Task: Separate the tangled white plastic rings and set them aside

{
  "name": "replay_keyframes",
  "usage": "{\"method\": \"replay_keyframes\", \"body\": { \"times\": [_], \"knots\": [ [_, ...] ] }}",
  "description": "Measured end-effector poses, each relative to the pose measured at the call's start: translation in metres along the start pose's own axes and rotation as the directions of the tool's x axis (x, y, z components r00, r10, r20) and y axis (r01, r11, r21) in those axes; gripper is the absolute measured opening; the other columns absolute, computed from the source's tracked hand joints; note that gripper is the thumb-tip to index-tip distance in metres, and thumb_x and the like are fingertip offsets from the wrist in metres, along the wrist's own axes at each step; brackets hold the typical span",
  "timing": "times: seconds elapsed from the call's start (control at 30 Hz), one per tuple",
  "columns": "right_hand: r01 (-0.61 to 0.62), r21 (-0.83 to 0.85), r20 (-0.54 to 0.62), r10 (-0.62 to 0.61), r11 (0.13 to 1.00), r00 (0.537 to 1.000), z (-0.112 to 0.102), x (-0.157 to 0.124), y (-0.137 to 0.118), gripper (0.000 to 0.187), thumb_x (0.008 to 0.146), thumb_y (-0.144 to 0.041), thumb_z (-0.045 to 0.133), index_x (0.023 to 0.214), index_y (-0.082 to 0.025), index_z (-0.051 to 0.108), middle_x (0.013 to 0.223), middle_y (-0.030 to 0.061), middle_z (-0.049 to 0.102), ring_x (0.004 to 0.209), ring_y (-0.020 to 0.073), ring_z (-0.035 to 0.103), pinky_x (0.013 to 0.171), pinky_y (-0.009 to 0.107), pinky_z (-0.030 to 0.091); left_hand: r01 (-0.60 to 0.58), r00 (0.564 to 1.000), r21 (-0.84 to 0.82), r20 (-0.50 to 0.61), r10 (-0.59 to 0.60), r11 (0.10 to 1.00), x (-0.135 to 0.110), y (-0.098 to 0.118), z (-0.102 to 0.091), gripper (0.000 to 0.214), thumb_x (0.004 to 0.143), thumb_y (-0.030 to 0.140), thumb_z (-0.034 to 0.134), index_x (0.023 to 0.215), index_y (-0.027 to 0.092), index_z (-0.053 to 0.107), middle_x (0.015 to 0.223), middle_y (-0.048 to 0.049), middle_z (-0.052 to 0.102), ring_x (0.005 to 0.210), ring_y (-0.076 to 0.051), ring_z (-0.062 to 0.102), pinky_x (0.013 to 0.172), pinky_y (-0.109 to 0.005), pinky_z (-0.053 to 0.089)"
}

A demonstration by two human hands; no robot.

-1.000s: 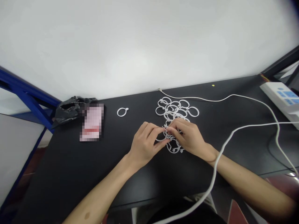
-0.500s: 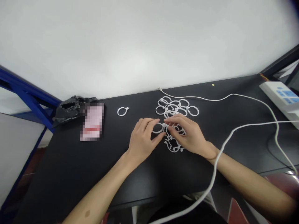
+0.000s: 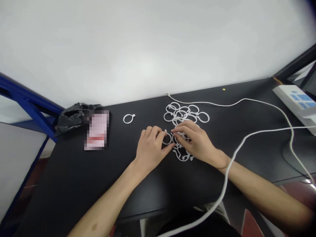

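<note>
My left hand (image 3: pixel 151 146) is closed around a white plastic ring (image 3: pixel 167 138) with a small knob at its top, the fingers on its upper left and the thumb below it. Just to the right, my right hand (image 3: pixel 194 140) pinches what looks like another white ring by its edge; the fingers cover most of it. Beneath and beside the right hand lie several open white ring pieces (image 3: pixel 183 160). Behind it is a heap of closed white rings (image 3: pixel 184 113), overlapping one another. One more white ring (image 3: pixel 128 118) lies apart on the left.
The black table (image 3: pixel 118 194) meets a white wall. At left are a blurred pink item (image 3: pixel 98 128) and a crumpled black plastic bag (image 3: pixel 74 115). A white cable (image 3: pixel 228 171) hangs across my right forearm; a thinner one runs behind. A white device (image 3: pixel 296 98) stands right.
The ring in my left hand has turned, its knob swinging from the right side to the top. My right fingertips have come off that knob.
</note>
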State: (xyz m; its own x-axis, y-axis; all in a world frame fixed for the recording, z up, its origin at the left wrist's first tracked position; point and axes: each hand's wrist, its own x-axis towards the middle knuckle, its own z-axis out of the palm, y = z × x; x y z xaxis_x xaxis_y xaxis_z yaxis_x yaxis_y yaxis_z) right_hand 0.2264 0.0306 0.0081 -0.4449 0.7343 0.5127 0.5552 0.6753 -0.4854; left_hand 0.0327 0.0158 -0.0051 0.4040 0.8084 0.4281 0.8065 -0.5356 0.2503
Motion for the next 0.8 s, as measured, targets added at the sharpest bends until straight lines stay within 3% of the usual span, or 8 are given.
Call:
{"method": "replay_keyframes", "body": {
  "times": [0.13,0.23,0.33,0.43,0.5,0.6,0.8],
  "knots": [
    [0.003,-0.035,-0.011,-0.003,0.999,1.000,0.000,0.000,0.000,0.009,0.092,-0.016,0.058,0.100,-0.017,0.063,0.091,0.0076,0.065,0.087,0.0194,0.060,0.078,0.036,0.052,-0.044,0.997,0.043,0.069,0.041,0.998,0.000,0.001,-0.001,0.012,0.092,0.025,0.059,0.088,0.017,0.067,0.088,-0.0069,0.066,0.086,-0.024,0.053,0.072,-0.037,0.039],
    [-0.020,-0.057,-0.048,0.017,0.998,0.999,-0.002,0.000,-0.001,0.013,0.092,-0.018,0.058,0.104,-0.018,0.064,0.096,0.0084,0.067,0.091,0.0207,0.060,0.081,0.038,0.052,0.053,0.998,-0.204,0.026,-0.048,0.978,0.004,0.001,-0.008,0.013,0.095,0.019,0.055,0.089,0.019,0.066,0.088,-0.0043,0.067,0.086,-0.021,0.054,0.077,-0.036,0.041],
    [-0.121,0.037,-0.088,0.123,0.992,0.988,-0.006,0.001,-0.003,0.024,0.093,-0.022,0.059,0.116,-0.020,0.062,0.108,0.0093,0.067,0.097,0.0213,0.061,0.086,0.039,0.051,0.191,0.981,-0.569,0.098,-0.165,0.800,0.008,0.000,-0.017,0.011,0.094,0.021,0.058,0.086,0.021,0.065,0.088,-0.0006,0.066,0.082,-0.016,0.056,0.076,-0.031,0.044],
    [-0.264,0.312,0.009,0.275,0.913,0.961,-0.010,0.002,-0.007,0.026,0.093,-0.029,0.060,0.119,-0.023,0.062,0.111,0.0065,0.069,0.096,0.0192,0.065,0.085,0.036,0.053,0.275,0.962,-0.736,0.206,-0.182,0.619,0.007,-0.001,-0.021,0.011,0.094,0.025,0.058,0.085,0.022,0.063,0.086,0.0015,0.064,0.080,-0.014,0.057,0.074,-0.029,0.044],
    [-0.355,0.479,0.104,0.349,0.803,0.931,-0.011,0.002,-0.008,0.023,0.093,-0.032,0.060,0.114,-0.025,0.066,0.104,0.0037,0.073,0.092,0.0179,0.068,0.082,0.033,0.055,0.288,0.957,-0.773,0.221,-0.186,0.565,0.006,-0.001,-0.020,0.011,0.094,0.027,0.059,0.085,0.023,0.063,0.085,0.0019,0.063,0.081,-0.015,0.057,0.076,-0.029,0.045],
    [-0.433,0.597,0.179,0.414,0.675,0.892,-0.012,0.002,-0.010,0.022,0.091,-0.034,0.063,0.110,-0.025,0.069,0.096,0.0019,0.076,0.089,0.0172,0.071,0.080,0.031,0.056,0.270,0.962,-0.790,0.193,-0.194,0.550,0.004,0.000,-0.018,0.012,0.094,0.026,0.058,0.084,0.023,0.063,0.084,0.0013,0.062,0.082,-0.015,0.058,0.076,-0.030,0.046],
    [-0.423,0.639,0.189,0.402,0.642,0.896,-0.012,0.004,-0.009,0.021,0.091,-0.032,0.063,0.110,-0.026,0.072,0.098,0.0024,0.077,0.094,0.0175,0.071,0.087,0.034,0.056,0.251,0.966,-0.813,0.173,-0.193,0.525,0.003,0.004,-0.019,0.014,0.093,0.020,0.055,0.081,0.023,0.062,0.083,-0.0008,0.063,0.084,-0.017,0.061,0.082,-0.035,0.052]
  ]
}}
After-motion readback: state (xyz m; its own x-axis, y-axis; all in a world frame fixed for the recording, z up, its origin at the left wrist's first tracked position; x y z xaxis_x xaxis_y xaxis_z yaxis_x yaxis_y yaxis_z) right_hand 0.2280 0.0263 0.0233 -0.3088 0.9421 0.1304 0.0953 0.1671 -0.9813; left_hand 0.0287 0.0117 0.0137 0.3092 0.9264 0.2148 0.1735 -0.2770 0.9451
